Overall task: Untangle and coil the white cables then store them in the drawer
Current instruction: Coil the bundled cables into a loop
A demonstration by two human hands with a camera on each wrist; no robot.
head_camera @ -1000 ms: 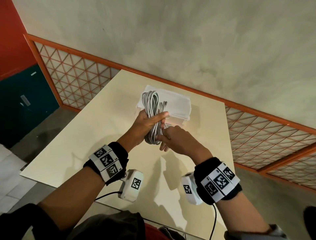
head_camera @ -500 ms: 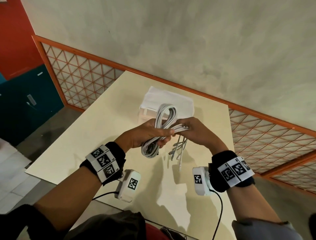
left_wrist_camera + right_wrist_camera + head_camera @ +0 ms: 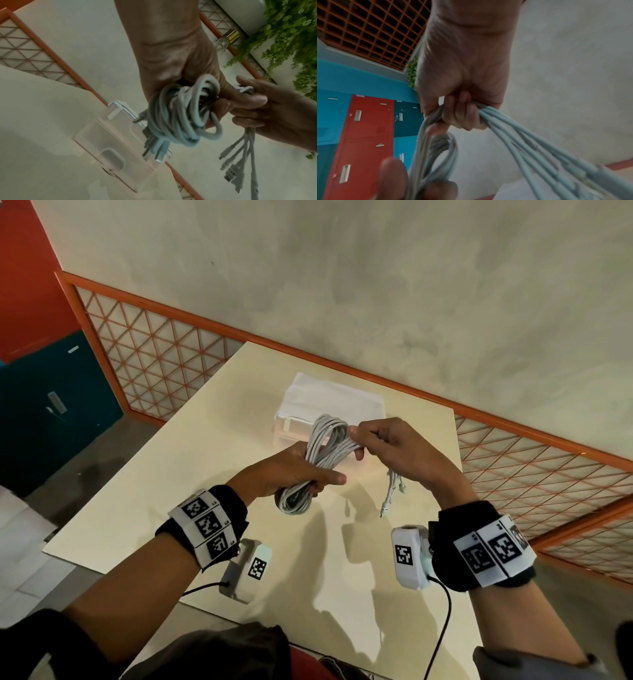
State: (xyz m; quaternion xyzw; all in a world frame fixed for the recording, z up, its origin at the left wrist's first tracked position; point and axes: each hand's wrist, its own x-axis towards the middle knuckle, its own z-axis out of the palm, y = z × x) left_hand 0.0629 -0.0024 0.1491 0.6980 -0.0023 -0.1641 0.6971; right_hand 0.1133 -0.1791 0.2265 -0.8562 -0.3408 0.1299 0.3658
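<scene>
A coiled bundle of white cables hangs in the air above the cream table. My left hand grips the coil around its middle, thumb over the strands. My right hand holds the loose cable ends, fingers curled round them; the plugs dangle below it. Behind the coil sits a small translucent white drawer box, its front showing in the left wrist view.
An orange-framed lattice railing runs behind and right of the table. Red and teal lockers stand to the left. Green foliage and a bottle with a gold cap show in the left wrist view.
The coil turned from upright to slanted. My right hand moved from under the coil to its right side, drawing the loose ends sideways across it, and the plugs now dangle.
</scene>
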